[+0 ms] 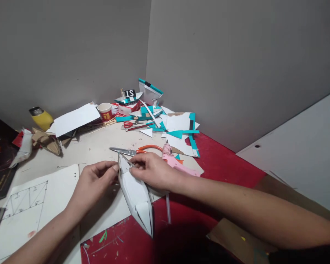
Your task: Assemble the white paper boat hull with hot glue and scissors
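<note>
A white paper boat hull [134, 189], pointed at both ends, lies slanted between my hands, its near tip over the red table edge. My left hand [100, 179] pinches the hull's left side near the far tip, thumb and fingers together. Across from it, my right hand [151, 168] grips the right side near the same end, with its thumb on the inner face. Just beyond the far tip are scissors [134, 151] with orange handles, partly covered by my right hand. A pink glue gun [176, 161] rests right behind that hand.
Teal and white card scraps [178, 128], small red scissors [129, 124] and a model boat [129, 97] crowd the back. A paper cup [105, 111], yellow bottle [41, 118] and brown cardboard piece [46, 141] stand back left. A drawn sheet [57, 190] lies at left.
</note>
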Demonstrator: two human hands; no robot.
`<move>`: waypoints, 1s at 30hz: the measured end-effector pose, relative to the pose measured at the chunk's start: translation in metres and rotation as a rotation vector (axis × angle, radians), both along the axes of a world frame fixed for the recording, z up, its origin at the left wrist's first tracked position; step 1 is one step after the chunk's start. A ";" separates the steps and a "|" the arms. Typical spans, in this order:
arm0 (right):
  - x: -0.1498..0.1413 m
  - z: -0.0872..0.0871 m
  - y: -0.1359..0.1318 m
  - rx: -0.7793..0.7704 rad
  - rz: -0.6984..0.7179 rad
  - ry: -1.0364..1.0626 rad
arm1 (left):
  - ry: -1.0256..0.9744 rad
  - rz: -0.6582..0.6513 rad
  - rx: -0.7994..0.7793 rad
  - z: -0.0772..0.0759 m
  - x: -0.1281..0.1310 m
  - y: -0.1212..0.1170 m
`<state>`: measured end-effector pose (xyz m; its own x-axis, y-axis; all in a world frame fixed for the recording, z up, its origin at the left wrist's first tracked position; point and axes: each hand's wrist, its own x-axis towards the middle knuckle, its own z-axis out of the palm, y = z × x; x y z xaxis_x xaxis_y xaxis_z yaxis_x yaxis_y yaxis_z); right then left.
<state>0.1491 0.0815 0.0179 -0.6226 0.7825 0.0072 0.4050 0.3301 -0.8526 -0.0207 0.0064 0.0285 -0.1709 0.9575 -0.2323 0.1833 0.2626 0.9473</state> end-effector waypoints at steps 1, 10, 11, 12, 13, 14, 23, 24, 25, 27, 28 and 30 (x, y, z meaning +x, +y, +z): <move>0.000 0.000 0.000 0.037 -0.001 -0.017 | 0.019 -0.001 0.011 -0.002 0.000 -0.001; -0.010 -0.003 0.002 0.224 0.033 -0.059 | 0.218 -0.041 0.089 -0.005 0.006 -0.003; -0.012 -0.004 0.003 0.225 0.038 -0.056 | 0.235 -0.049 0.095 -0.006 0.007 -0.003; -0.013 -0.005 0.003 0.226 0.042 -0.052 | 0.250 -0.059 0.105 -0.006 0.007 -0.003; -0.014 -0.005 0.003 0.225 0.046 -0.050 | 0.264 -0.067 0.118 -0.007 0.007 -0.004; -0.015 -0.005 0.003 0.221 0.051 -0.051 | 0.280 -0.075 0.133 -0.008 0.008 -0.005; -0.014 -0.005 0.001 0.198 0.087 -0.088 | 0.375 -0.146 0.171 -0.012 0.010 -0.009; -0.014 -0.006 0.000 0.191 0.083 -0.086 | 0.375 -0.151 0.173 -0.012 0.010 -0.008; -0.014 -0.006 0.000 0.186 0.079 -0.080 | 0.376 -0.154 0.174 -0.012 0.010 -0.008; -0.014 -0.006 0.000 0.187 0.077 -0.060 | 0.366 -0.155 0.173 -0.012 0.008 -0.007; -0.015 -0.006 0.000 0.188 0.074 -0.054 | 0.356 -0.151 0.173 -0.012 0.008 -0.006; -0.016 -0.005 0.000 0.184 0.065 -0.053 | 0.326 -0.140 0.181 -0.012 0.007 -0.005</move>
